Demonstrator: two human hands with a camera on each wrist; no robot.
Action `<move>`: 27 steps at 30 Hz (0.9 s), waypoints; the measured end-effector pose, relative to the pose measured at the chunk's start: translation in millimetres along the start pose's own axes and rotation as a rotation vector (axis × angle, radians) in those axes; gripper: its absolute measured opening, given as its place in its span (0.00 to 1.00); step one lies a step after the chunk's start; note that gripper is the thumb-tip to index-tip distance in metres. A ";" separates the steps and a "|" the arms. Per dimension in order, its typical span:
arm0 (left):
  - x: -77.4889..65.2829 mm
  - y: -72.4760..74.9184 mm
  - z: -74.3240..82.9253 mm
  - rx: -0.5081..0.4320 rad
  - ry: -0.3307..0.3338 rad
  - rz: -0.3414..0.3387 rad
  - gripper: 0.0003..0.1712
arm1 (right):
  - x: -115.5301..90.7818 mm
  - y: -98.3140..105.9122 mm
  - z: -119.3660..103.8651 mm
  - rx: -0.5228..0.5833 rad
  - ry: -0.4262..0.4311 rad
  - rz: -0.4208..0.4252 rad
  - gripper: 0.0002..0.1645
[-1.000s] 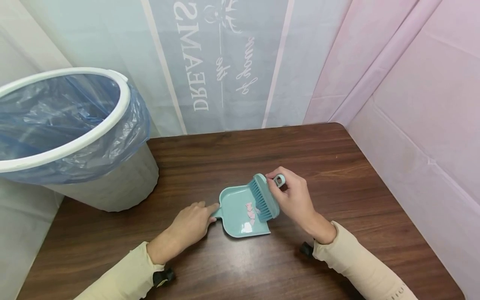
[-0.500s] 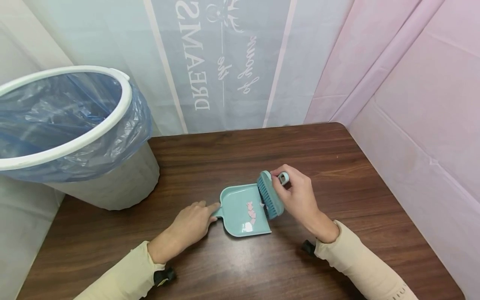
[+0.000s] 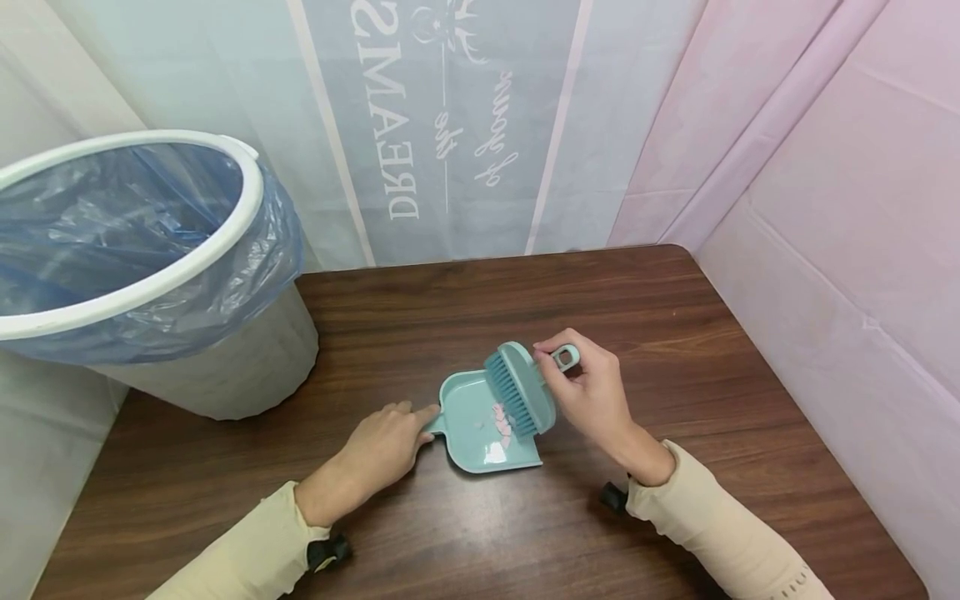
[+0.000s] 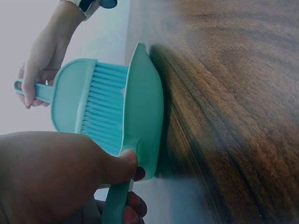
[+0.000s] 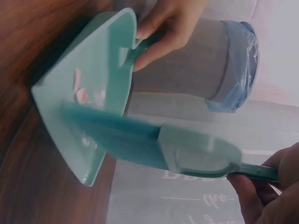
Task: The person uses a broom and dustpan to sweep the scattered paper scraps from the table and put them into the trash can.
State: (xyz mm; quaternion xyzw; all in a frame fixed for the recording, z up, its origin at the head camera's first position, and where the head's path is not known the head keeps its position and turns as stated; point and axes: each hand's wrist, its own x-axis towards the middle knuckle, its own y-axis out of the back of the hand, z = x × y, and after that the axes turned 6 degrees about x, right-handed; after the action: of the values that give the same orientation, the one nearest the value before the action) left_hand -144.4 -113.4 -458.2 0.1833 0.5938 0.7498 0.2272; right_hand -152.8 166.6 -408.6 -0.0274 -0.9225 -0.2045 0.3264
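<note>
A teal dustpan [image 3: 468, 417] lies on the wooden table, its handle toward the left. My left hand [image 3: 386, 446] grips that handle; in the left wrist view the thumb [image 4: 122, 164] presses on top of it. In my right hand [image 3: 592, 392] is a teal hand brush [image 3: 528, 387], pinched by its short handle with a hanging hole. The bristles [image 4: 105, 100] reach down into the open side of the pan. Several small pink paper scraps [image 3: 501, 423] lie in the pan beside the bristles; the right wrist view also shows scraps [image 5: 81, 95] there.
A tall bin [image 3: 247, 358] with a white rim and blue plastic liner stands on the table's left side. Behind the table [image 3: 637, 300] hangs a grey-blue cloth with printed lettering [image 3: 390, 142]. A pale pink cloth wall [image 3: 840, 275] borders the right side.
The brush first drew back right to the pan's open edge, then moved left over the pan again. The scraps now sit bunched closer together. My left hand and the dustpan have hardly moved.
</note>
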 end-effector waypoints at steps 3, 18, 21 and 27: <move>0.2 0.2 0.0 0.002 0.004 -0.004 0.20 | 1.8 1.8 -3.0 0.024 -0.009 0.034 0.07; -0.8 -0.7 0.4 -0.010 0.015 -0.010 0.20 | -0.3 22.6 8.7 -0.095 -0.046 0.054 0.09; -1.9 -0.7 0.4 -0.013 0.020 -0.010 0.20 | -2.4 36.8 13.7 -0.149 -0.073 0.049 0.07; -4.0 -1.0 -1.0 -0.019 0.014 0.004 0.20 | -9.6 69.0 20.9 -0.272 -0.153 0.067 0.03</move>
State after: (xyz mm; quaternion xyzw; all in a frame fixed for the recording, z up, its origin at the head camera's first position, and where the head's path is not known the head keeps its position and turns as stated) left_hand -141.5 -116.3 -459.4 0.1768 0.5881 0.7570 0.2232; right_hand -144.8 238.8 -404.4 -0.1177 -0.9071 -0.3137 0.2549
